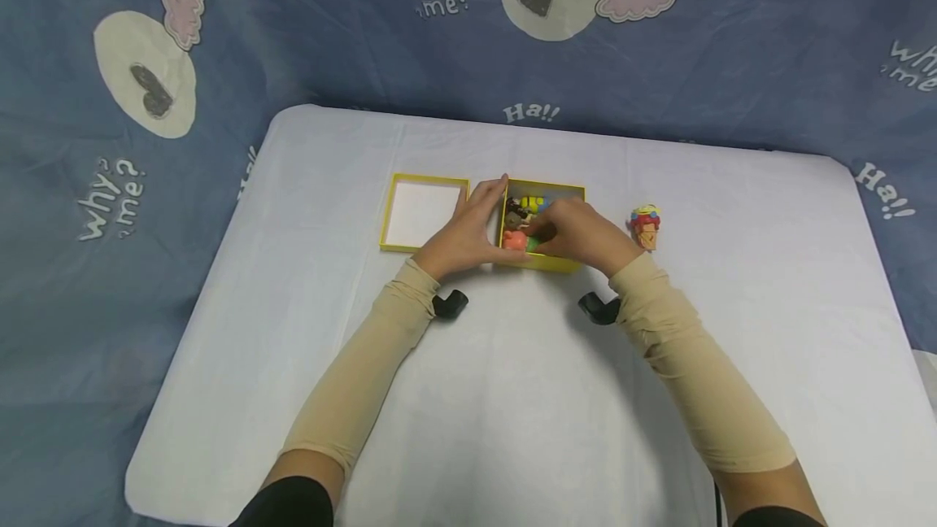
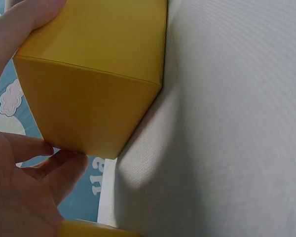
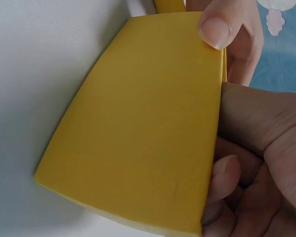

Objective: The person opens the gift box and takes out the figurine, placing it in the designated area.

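An open yellow box (image 1: 545,263) stands on the white table, holding several small toys, among them an orange one (image 1: 515,241), a yellow-and-blue one (image 1: 533,203) and a green one beside the right fingers. My left hand (image 1: 468,233) grips the box's left side, thumb at the near edge and fingers around the far corner; the left wrist view shows fingers on the yellow wall (image 2: 84,108). My right hand (image 1: 581,233) reaches over the right wall into the box with bent fingers. Its fingertips are hidden, and whether they hold a toy cannot be seen.
Left of the box lies a yellow-rimmed lid (image 1: 424,249) with a white inside, close to the left hand. A small red, yellow and brown figure (image 1: 646,226) lies to the right of the box. A patterned blue cloth (image 1: 329,39) hangs behind the table.
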`<action>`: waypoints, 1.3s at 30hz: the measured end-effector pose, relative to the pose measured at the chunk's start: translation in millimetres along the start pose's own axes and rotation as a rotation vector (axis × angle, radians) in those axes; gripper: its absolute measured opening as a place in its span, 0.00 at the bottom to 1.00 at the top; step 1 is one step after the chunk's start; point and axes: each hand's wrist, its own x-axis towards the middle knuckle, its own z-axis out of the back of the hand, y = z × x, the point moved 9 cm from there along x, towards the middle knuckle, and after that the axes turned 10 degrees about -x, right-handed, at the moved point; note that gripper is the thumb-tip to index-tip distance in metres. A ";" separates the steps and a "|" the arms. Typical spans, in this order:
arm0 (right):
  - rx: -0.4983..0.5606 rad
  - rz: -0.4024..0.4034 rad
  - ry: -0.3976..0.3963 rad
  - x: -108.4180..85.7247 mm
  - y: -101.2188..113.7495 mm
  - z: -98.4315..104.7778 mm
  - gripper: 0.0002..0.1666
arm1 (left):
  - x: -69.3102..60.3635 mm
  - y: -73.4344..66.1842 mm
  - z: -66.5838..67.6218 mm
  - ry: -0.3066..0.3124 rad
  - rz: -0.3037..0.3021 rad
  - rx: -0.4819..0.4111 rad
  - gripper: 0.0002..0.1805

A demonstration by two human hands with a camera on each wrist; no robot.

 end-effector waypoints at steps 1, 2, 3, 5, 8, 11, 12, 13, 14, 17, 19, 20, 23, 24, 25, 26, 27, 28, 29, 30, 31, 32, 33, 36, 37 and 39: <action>-0.001 0.004 -0.001 0.3 0.1 -0.2 0.13 | 0.1 -0.2 0.1 -0.001 -0.002 0.000 0.72; -0.003 0.006 -0.001 0.5 0.0 -0.4 0.12 | 0.2 -0.2 0.1 0.000 -0.003 0.001 0.72; -0.005 0.008 -0.002 0.6 0.0 -0.5 0.12 | 0.4 -0.4 0.1 -0.001 -0.005 0.002 0.72; -0.008 0.009 -0.003 0.8 -0.5 -0.8 0.13 | 0.6 -0.6 0.1 -0.003 -0.009 0.004 0.72; -0.013 0.013 -0.005 0.5 -0.8 -0.6 0.13 | 0.9 -0.8 -0.3 -0.003 -0.013 0.004 0.72; -0.017 0.021 -0.009 0.2 -0.4 0.2 0.12 | 0.8 -0.8 0.0 -0.004 -0.014 -0.002 0.71; -0.020 0.026 -0.011 0.2 -0.1 0.4 0.12 | 0.9 -0.9 0.1 -0.004 -0.015 -0.003 0.71; -0.023 0.030 -0.014 0.0 0.2 0.8 0.12 | 1.0 -0.8 0.1 -0.004 -0.015 -0.004 0.71; -0.026 0.038 -0.017 -0.1 0.4 1.1 0.12 | 1.1 -0.6 0.3 -0.004 -0.015 -0.004 0.71; -0.031 0.065 -0.027 0.0 0.9 1.7 0.12 | 1.5 -0.4 0.8 -0.006 -0.017 -0.002 0.71; -0.027 0.080 -0.033 -0.2 0.8 1.9 0.12 | 1.6 -0.1 0.7 -0.007 -0.021 0.000 0.71; -0.024 0.083 -0.034 -0.1 0.6 1.7 0.12 | 1.6 0.1 0.6 -0.008 -0.023 0.000 0.71; -0.017 0.078 -0.035 -0.5 -0.3 1.4 0.11 | 1.7 0.8 -0.1 -0.006 -0.025 -0.005 0.71; -0.016 0.077 -0.037 -0.8 -0.6 1.4 0.11 | 1.9 0.9 -0.4 -0.005 -0.025 -0.004 0.72; -0.015 0.077 -0.038 -0.8 -1.0 1.4 0.11 | 1.7 0.8 -0.5 -0.004 -0.023 -0.005 0.72; -0.016 0.075 -0.039 -0.9 -1.6 1.3 0.11 | 1.6 0.5 -0.6 -0.003 -0.021 -0.005 0.72; -0.015 0.074 -0.039 -0.9 -2.2 1.2 0.11 | 1.6 0.3 -0.6 -0.003 -0.019 -0.002 0.72; -0.013 0.072 -0.039 -1.0 -3.0 1.0 0.11 | 1.4 -0.3 -0.5 -0.002 -0.017 -0.001 0.72; -0.010 0.070 -0.037 -1.1 -3.6 0.7 0.11 | 1.4 -0.8 -0.5 -0.001 -0.016 0.000 0.72; -0.004 0.066 -0.034 -1.0 -4.2 0.4 0.12 | 1.3 -1.3 -0.5 -0.001 -0.015 0.002 0.72; -0.002 0.061 -0.030 -0.8 -5.0 0.0 0.12 | 1.2 -2.0 -0.4 0.000 -0.015 0.002 0.72; -0.001 0.054 -0.027 -0.8 -5.7 -0.3 0.12 | 1.1 -2.2 -0.4 0.001 -0.014 0.005 0.72; -0.001 0.050 -0.025 -0.6 -6.0 -0.4 0.12 | 0.9 -2.5 -0.4 0.002 -0.014 0.006 0.72; -0.014 0.058 -0.028 0.4 -3.4 0.7 0.12 | 0.4 -2.1 -0.3 0.001 -0.016 0.008 0.72; -0.019 0.062 -0.031 1.2 -1.9 1.2 0.11 | 0.3 -1.7 -0.2 0.001 -0.017 0.008 0.72; -0.032 0.065 -0.039 2.8 1.4 2.3 0.11 | 0.0 -1.0 0.0 -0.001 -0.019 0.005 0.71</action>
